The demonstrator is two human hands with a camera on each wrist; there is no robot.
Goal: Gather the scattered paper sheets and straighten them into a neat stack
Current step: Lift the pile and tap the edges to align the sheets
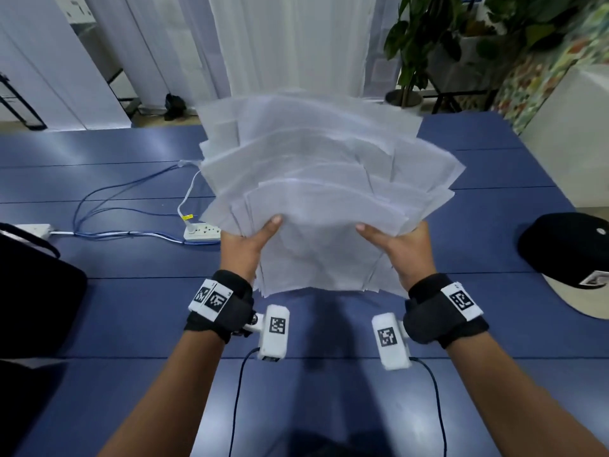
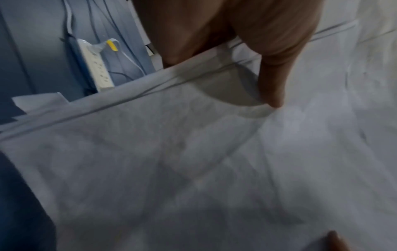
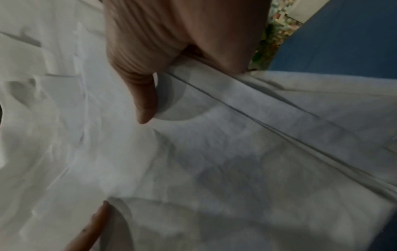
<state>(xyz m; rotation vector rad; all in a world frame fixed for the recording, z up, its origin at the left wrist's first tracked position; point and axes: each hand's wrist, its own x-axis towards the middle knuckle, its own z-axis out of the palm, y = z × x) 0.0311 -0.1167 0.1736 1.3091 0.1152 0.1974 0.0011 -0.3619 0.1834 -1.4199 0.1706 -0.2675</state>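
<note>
A loose, fanned bundle of white paper sheets (image 1: pixel 316 199) is held up above the blue table (image 1: pixel 131 311), its upper edges stepped and uneven. My left hand (image 1: pixel 250 242) grips the bundle's left side, thumb on the front sheet and fingers hidden behind. On the right side my right hand (image 1: pixel 398 245) grips it the same way. In the left wrist view my thumb (image 2: pixel 272 88) presses on the paper sheets (image 2: pixel 193 161). In the right wrist view my thumb (image 3: pixel 144 101) presses on the paper sheets (image 3: pixel 236 161) and the left thumb tip shows at the bottom.
A white power strip (image 1: pixel 202 230) with blue and white cables (image 1: pixel 108 206) lies on the table to the left. A black cap (image 1: pixel 573 258) sits at the right edge, a black bag (image 1: pixel 29 278) at the left edge. Potted plants (image 1: pixel 425 41) and curtains stand beyond the table.
</note>
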